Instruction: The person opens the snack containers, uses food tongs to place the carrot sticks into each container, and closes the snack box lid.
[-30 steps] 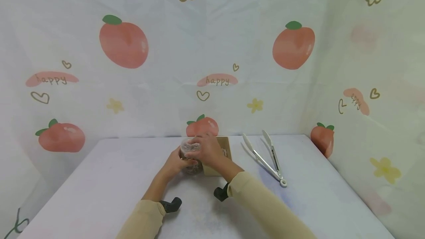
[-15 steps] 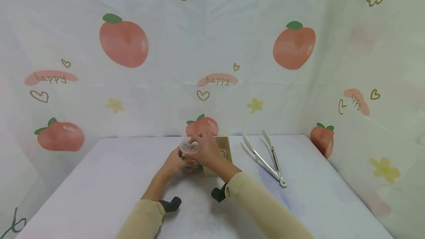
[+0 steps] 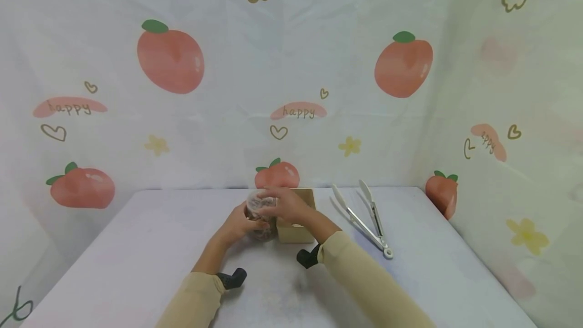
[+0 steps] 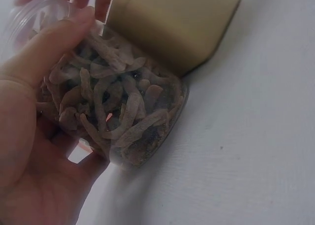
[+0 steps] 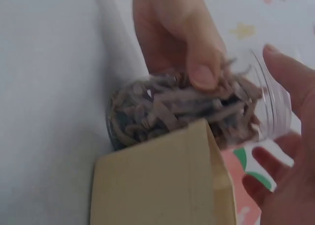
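Observation:
A clear plastic jar (image 5: 172, 109) full of brown, twisted strip-like pieces (image 4: 118, 92) stands on the table. My left hand (image 3: 238, 224) wraps around its side, with the thumb pressed across the wall in the left wrist view. At the jar's clear round top (image 5: 278, 109), my right hand (image 3: 288, 206) spreads thumb and fingers around the rim. Small gaps seem to show between those fingers and the rim. Whether a lid sits there cannot be told from the clear plastic. Directly right of the jar stands a tan open-topped box (image 5: 152, 180), its inside partly hidden by my right hand.
Metal tongs (image 3: 364, 221) with pale tips lie spread on the table to the right of the box. The pale table (image 3: 182, 237) ends at a printed curtain (image 3: 218, 115) at the back and another at the right side.
My right hand's raised knuckles have lowered, and its fingers now reach straighter over the jar's top. The left hand keeps its hold on the jar. Box and tongs stay in place.

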The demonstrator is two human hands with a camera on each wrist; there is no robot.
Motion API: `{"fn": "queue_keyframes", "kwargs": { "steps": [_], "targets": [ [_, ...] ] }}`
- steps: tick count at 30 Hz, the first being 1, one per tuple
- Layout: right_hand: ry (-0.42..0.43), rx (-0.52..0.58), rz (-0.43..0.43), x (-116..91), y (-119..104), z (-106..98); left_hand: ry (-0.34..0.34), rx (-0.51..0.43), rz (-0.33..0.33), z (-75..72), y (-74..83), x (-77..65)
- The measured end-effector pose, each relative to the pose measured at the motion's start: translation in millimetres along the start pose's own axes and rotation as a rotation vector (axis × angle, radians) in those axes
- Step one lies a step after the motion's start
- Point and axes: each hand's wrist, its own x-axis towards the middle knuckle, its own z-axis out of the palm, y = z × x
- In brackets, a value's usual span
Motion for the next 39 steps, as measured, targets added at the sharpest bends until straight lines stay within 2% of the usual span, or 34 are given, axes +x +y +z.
{"fn": "queue_keyframes", "kwargs": {
  "steps": [3, 6, 8, 16, 19, 22, 25, 32, 35, 39],
  "targets": [
    [-0.051, 0.08, -0.037, -1.3, 4.5, -3.5, -0.004, 0.011, 0.006, 0.1, 0.0, -0.1],
    [-0.053, 0.08, -0.071, -1.2, 6.1, -4.7, 0.003, 0.026, 0.018, 0.8, 0.2, -0.9],
    [-0.033, 0.046, -0.084, -1.2, 5.9, -4.1, 0.003, 0.029, 0.025, 1.0, 1.4, -1.9],
    [0.079, -0.162, -0.064, 0.0, 0.2, 3.6, 0.004, 0.06, 0.019, 0.9, 31.4, -16.1],
    [0.14, -0.246, -0.053, 1.0, -2.2, 7.2, 0.015, 0.067, 0.013, 1.2, 29.4, -14.4],
    [0.19, -0.3, -0.007, 0.3, -5.7, 10.8, 0.032, 0.079, 0.012, 1.5, 15.2, -7.8],
    [0.23, -0.307, 0.059, -1.0, -7.4, 15.9, 0.04, 0.085, 0.013, 1.6, 1.8, -2.0],
    [0.323, -0.288, 0.106, -2.7, -11.5, 24.8, 0.045, 0.06, 0.007, 2.4, -3.1, 0.7],
    [0.306, -0.264, 0.133, -1.8, -13.7, 24.8, 0.037, 0.069, -0.002, 2.1, -2.4, 0.4],
    [0.21, -0.205, 0.137, 0.2, -14.3, 16.7, 0.026, 0.074, -0.004, 1.1, -1.8, 0.1]
  ]
}}
